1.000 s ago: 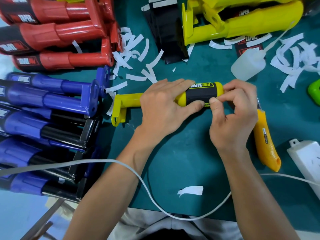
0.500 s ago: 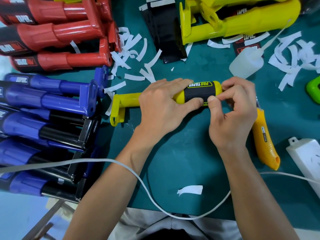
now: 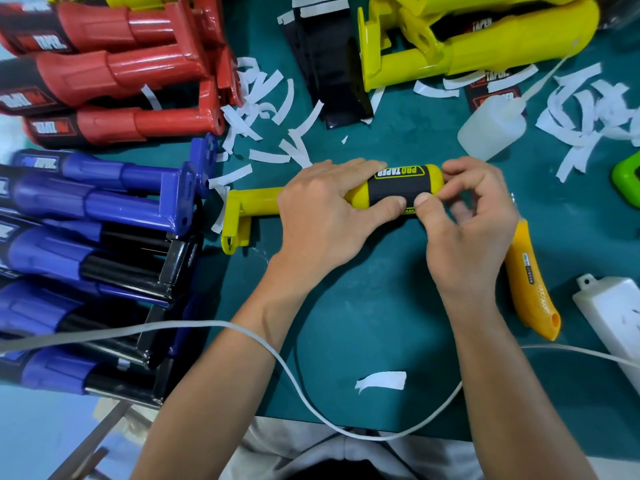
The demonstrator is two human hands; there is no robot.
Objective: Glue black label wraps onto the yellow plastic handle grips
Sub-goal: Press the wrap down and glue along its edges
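Observation:
A yellow handle grip point(image 3: 254, 206) lies across the middle of the green mat, its bracket end to the left. A black label wrap point(image 3: 398, 187) with yellow lettering covers its right end. My left hand point(image 3: 322, 216) grips the handle's middle, thumb pressed on the wrap's lower edge. My right hand point(image 3: 467, 220) curls round the right end, its thumb pinching the wrap's lower right edge next to my left thumb. More yellow handles point(image 3: 478, 46) lie at the back. Spare black wraps point(image 3: 325, 67) sit behind the handle.
Red handles point(image 3: 114, 74) and blue handles point(image 3: 86, 216) are stacked at left. A squeeze glue bottle point(image 3: 491, 131), white backing strips point(image 3: 266, 109), a yellow utility knife point(image 3: 530, 285), a white power strip point(image 3: 616, 313), a green object point(image 3: 627, 174) and a white cable point(image 3: 277, 362) surround the work spot.
The handle has rolled a little, so the lettering sits higher and more black wrap faces up. My right thumb now presses beside my left thumb on the wrap's lower edge.

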